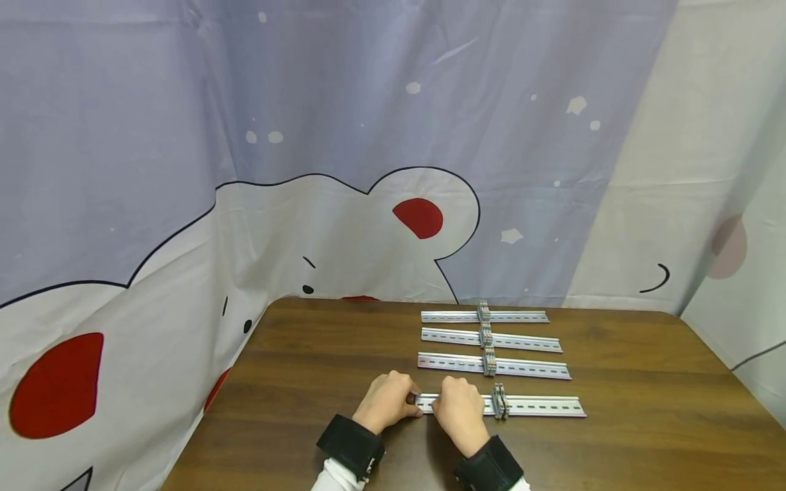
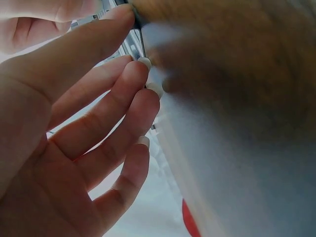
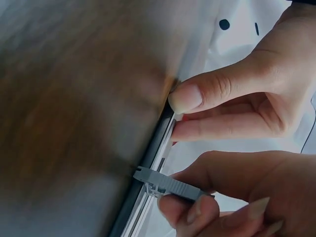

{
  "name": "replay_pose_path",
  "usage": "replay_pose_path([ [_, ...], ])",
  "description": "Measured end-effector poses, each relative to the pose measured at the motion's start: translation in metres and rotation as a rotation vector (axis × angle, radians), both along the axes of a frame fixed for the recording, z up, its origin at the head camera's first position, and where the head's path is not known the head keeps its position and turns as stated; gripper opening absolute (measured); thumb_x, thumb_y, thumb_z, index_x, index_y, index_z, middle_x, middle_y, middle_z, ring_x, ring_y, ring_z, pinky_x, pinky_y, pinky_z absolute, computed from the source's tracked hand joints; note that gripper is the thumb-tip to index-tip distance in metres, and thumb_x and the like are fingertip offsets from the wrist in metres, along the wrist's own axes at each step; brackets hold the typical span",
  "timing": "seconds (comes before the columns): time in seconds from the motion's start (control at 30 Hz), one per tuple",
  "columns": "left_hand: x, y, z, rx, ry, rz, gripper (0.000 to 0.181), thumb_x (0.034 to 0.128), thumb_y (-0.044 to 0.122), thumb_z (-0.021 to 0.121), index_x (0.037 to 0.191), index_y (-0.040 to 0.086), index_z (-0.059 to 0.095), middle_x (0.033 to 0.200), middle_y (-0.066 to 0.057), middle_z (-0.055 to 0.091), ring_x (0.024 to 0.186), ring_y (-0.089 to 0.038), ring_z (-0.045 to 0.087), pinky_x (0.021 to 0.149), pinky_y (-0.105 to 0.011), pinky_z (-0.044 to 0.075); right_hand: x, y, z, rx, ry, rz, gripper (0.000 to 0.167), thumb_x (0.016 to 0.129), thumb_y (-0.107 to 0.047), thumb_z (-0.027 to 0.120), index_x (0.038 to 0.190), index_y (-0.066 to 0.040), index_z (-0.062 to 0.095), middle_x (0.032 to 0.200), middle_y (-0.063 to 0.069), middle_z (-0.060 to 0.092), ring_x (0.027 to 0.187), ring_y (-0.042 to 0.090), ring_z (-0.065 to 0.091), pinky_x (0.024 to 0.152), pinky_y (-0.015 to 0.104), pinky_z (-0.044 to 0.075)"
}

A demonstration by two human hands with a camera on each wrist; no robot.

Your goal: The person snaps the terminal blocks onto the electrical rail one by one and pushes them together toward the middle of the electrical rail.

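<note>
The nearest metal DIN rail point(image 1: 546, 407) lies on the wooden table. Its left end is pinched between the thumb and fingers of my left hand point(image 1: 388, 401); the left wrist view shows that hand's other fingers point(image 2: 131, 116) loosely bent. Just to the right, my right hand point(image 1: 460, 412) pinches a grey terminal block point(image 3: 170, 185), seated against the rail point(image 3: 160, 133) in the right wrist view. In the head view the right hand hides this block. Further right, a small group of grey terminal blocks point(image 1: 500, 401) stands upright on the same rail.
Behind lie three more slotted rails: a near one point(image 1: 534, 369), a middle one point(image 1: 528, 343) and a far one point(image 1: 518, 317). Each carries a grey block cluster near its middle. A printed curtain point(image 1: 344, 232) hangs behind the table point(image 1: 295, 368).
</note>
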State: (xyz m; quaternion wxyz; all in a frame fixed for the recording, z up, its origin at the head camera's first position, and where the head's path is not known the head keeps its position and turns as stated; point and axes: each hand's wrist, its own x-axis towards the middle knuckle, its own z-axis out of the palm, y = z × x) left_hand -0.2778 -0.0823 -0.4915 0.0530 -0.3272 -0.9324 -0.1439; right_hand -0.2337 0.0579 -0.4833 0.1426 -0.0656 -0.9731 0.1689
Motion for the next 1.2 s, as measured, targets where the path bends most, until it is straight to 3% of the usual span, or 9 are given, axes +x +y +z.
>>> replay_pose_path([
  [0.6, 0.000, -0.001, 0.001, 0.006, -0.001, -0.008, 0.037, 0.0698, 0.029, 0.085, 0.053, 0.020, 0.053, 0.049, 0.016, 0.032, 0.047, -0.001, 0.028, 0.045, -0.020, 0.020, 0.004, 0.020, 0.004, -0.023, -0.056, -0.021, 0.021, 0.067, -0.007, 0.073, 0.055, -0.011, 0.057, 0.069, 0.017, 0.068, 0.060, 0.036, 0.063, 0.045, 0.046, 0.043],
  [1.2, -0.003, -0.001, -0.005, 0.010, -0.017, -0.009, 0.039, 0.0714, 0.030, 0.084, 0.053, 0.021, 0.051, 0.049, 0.017, 0.032, 0.047, 0.000, 0.028, 0.045, -0.021, 0.019, 0.007, 0.039, 0.002, -0.002, -0.039, -0.044, 0.017, 0.066, -0.006, 0.073, 0.056, -0.009, 0.060, 0.069, 0.019, 0.067, 0.061, 0.039, 0.062, 0.046, 0.047, 0.044],
])
